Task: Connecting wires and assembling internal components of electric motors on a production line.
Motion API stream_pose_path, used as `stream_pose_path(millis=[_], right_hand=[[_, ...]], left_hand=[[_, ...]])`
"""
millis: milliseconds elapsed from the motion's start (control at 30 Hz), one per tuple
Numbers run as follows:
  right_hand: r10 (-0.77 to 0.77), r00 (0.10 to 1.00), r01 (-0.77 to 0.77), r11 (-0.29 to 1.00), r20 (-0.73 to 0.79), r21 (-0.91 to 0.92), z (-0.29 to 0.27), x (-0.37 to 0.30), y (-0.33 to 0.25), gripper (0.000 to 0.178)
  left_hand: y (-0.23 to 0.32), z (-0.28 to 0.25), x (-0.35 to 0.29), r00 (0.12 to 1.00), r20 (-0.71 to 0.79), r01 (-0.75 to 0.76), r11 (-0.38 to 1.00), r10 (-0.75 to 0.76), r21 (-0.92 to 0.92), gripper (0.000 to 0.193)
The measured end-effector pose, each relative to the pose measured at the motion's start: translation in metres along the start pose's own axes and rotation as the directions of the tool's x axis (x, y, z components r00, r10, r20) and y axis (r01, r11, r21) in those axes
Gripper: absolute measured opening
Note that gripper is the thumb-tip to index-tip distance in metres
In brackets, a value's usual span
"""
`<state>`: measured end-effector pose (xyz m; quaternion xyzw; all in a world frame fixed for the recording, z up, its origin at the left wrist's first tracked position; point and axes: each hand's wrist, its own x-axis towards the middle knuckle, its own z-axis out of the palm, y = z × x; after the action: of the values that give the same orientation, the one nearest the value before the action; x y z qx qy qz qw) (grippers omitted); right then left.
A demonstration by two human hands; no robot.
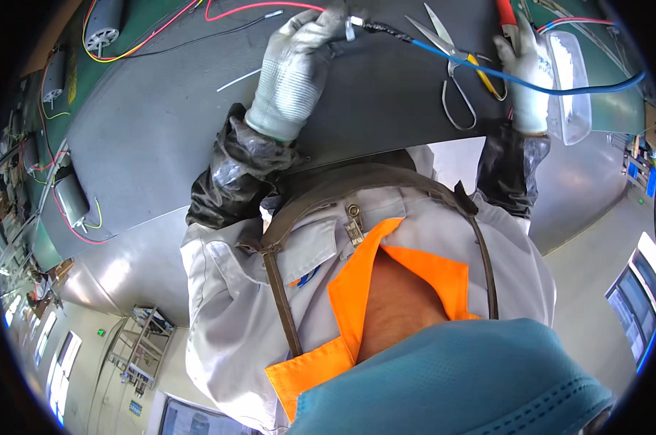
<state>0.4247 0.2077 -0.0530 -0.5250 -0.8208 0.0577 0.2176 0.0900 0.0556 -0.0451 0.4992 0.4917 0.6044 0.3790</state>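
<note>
My left hand, in a white knit glove with a grey coating, is closed on a cable joint at the far edge of the view. A red wire runs into its fingers from the left. From their right side come a pale connector and a blue cable, wrapped in black near the joint. My right hand, gloved too, has thumb and fingers around the metal part of a red-handled tool; its grip is partly hidden. Between the hands lie open scissors and a yellow-handled tool.
Right of my right hand stands a clear plastic box. Grey motors with coloured leads line the left side of the dark mat. A thin white strip and a black lead lie left of my left hand.
</note>
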Motion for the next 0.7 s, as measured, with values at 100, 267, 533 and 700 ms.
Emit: stream_pose_path(millis=[100, 267, 533, 700], right_hand=[[0.161, 0.984, -0.176, 0.926, -0.073, -0.335, 0.014, 0.007, 0.029, 0.045], [0.220, 0.972, -0.220, 0.713, 0.085, 0.666, 0.027, 0.032, -0.025, 0.040], [0.003, 0.959, -0.215, 0.658, 0.283, 0.722, 0.015, 0.086, -0.075, 0.040], [-0.013, 0.948, -0.258, 0.556, 0.318, 0.790, 0.004, 0.081, -0.066, 0.041]], left_hand=[[-0.021, -0.018, -0.013, 0.989, 0.100, 0.127, 0.971, -0.109, -0.204, 0.027], [0.001, -0.002, -0.015, 0.978, 0.131, 0.182, 0.973, -0.164, -0.142, 0.034], [0.000, -0.002, -0.024, 0.922, 0.131, 0.376, 0.769, -0.363, -0.517, 0.039], [0.011, -0.002, -0.012, 0.878, 0.185, 0.472, 0.728, -0.442, -0.498, 0.042]])
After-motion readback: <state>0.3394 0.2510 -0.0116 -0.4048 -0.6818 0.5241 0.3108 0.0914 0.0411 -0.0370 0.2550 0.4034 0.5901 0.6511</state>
